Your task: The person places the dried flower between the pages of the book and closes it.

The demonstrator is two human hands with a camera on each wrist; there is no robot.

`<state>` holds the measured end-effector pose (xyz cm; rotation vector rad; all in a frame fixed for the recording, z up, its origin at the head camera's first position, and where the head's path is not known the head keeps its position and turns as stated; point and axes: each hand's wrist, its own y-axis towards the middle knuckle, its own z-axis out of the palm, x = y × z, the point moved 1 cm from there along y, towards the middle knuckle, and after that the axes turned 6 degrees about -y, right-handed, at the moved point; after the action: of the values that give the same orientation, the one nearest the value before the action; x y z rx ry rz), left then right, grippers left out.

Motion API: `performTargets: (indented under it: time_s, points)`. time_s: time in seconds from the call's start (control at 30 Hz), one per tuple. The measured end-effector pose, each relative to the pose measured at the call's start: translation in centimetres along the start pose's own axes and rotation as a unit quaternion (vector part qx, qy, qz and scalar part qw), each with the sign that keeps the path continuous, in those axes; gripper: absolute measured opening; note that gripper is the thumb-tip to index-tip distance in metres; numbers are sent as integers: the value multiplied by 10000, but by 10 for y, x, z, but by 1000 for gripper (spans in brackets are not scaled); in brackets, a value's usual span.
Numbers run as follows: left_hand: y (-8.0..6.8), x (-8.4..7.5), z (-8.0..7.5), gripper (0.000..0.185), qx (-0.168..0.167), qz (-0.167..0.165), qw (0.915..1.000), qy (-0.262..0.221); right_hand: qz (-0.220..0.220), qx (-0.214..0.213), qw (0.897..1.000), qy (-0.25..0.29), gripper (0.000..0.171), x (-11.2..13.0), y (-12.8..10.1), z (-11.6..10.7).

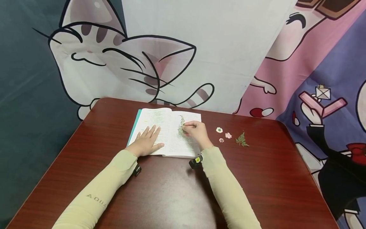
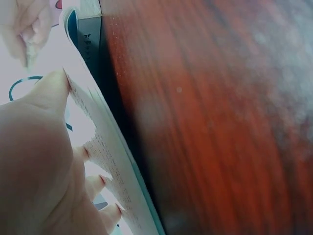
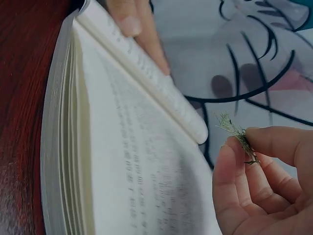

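Seemingly, right hand [image 1: 198, 132] pinches a fern sprig [image 1: 181, 124] over the book [image 1: 166, 135].

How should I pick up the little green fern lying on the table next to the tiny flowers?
The fern sprig lies flat on the table, right of the pink flower. It probably lifts best by its stem end, pinched lightly from above between thumb and fingertip. The fronds look thin and feathery and might crumble. Come from the right, away from the daisy, so nothing gets knocked.
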<state>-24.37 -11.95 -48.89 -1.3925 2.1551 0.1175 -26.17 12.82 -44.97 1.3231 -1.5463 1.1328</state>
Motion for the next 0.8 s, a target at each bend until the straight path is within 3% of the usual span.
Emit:
performTargets:
  time_s: [0.6, 0.8]
  points:
    - [0, 1, 3, 84, 2, -17, 10000, -81, 166, -69, 9945, -1028, 9, -11, 18, 24]
    - [-1, 2, 2, 84, -41, -16, 10000, -86, 0, -119, 9893, -1452, 10, -13, 21, 29]
